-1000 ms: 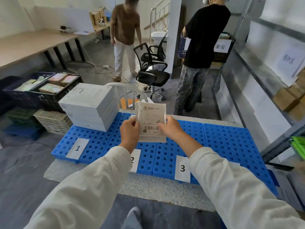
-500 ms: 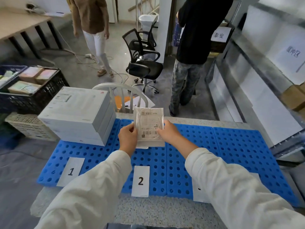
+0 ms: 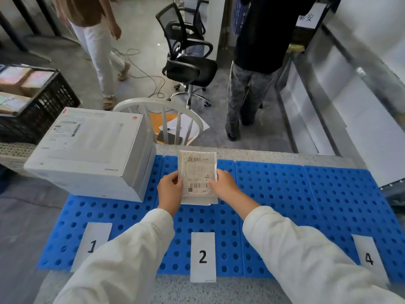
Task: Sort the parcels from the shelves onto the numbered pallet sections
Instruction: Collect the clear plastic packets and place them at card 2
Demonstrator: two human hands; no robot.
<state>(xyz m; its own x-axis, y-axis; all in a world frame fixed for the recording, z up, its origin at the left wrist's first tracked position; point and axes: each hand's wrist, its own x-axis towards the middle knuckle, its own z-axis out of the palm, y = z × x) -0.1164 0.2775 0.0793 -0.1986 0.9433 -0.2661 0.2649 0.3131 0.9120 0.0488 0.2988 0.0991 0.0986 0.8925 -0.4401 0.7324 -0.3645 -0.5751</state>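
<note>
A flat beige parcel (image 3: 197,172) with a barcode label is held low over the far part of section 2 of the blue perforated pallet (image 3: 285,194). My left hand (image 3: 169,190) grips its left edge and my right hand (image 3: 223,186) its right edge. White cards numbered 1 (image 3: 92,246), 2 (image 3: 202,256) and 4 (image 3: 369,258) lie along the pallet's near edge; my right sleeve hides the card between 2 and 4. A stack of white boxes (image 3: 92,150) stands on section 1.
A white chair (image 3: 162,110) with papers stands just beyond the pallet, a black office chair (image 3: 188,62) further back. Two people (image 3: 249,69) stand on the floor behind. A black crate (image 3: 32,95) of parcels sits at left, metal shelving (image 3: 350,84) at right.
Both hands have lowered the parcel toward the pallet over section 2. My view has tilted down and moved closer. The person at left has walked on.
</note>
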